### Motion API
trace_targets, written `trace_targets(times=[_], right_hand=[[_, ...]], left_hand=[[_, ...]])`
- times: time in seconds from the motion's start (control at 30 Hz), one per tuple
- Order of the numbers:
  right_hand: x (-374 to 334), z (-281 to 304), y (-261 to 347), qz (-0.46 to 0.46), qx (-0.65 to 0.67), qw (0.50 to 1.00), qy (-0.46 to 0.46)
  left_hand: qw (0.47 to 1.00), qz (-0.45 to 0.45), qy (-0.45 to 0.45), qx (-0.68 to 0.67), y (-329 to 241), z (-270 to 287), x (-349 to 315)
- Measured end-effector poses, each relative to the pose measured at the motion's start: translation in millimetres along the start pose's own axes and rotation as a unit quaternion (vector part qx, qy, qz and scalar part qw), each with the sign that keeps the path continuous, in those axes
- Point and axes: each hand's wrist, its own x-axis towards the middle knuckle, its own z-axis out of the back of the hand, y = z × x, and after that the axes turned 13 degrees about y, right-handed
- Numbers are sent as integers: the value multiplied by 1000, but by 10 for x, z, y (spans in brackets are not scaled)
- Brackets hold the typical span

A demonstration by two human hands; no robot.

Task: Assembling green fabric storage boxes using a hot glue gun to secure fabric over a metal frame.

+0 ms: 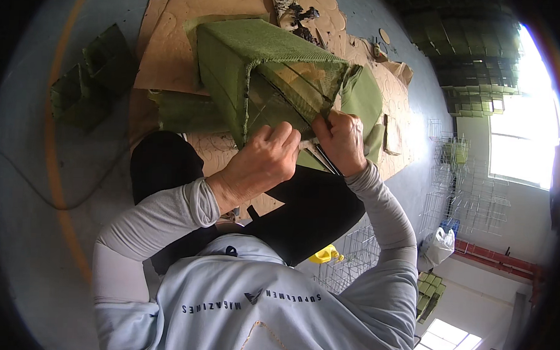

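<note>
In front of me a green fabric-covered box lies on its side, its open end toward me and a rough, looped edge along its rim. My right hand is closed, thumb and fingers pinched at the lower right part of that rim. Closed too is my left hand, held just before the lower left of the opening; what its fingertips hold, if anything, is too small to make out. Dark straight rods or edges show inside the box and under my right hand.
Brown cardboard sheets lie beneath the box. Two more green boxes sit on the floor at left. Wire frames stand at right, near a yellow object and a white plastic bag. Green boxes are stacked far right.
</note>
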Motion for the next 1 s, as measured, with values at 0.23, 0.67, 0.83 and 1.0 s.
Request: trace_targets(times=[0.23, 0.67, 0.83, 1.0], right_hand=[[-28, 232, 117, -149, 197, 958, 149], [-89, 101, 152, -220, 282, 915, 190], [-407, 145, 228, 119, -19, 985, -125], [-502, -153, 188, 213, -133, 962, -106]], left_hand=[[1000, 20, -12, 2, 45, 2, -86], [999, 28, -18, -12, 111, 31, -87], [999, 18, -27, -13, 137, 47, -133], [999, 20, -40, -28, 147, 25, -186]])
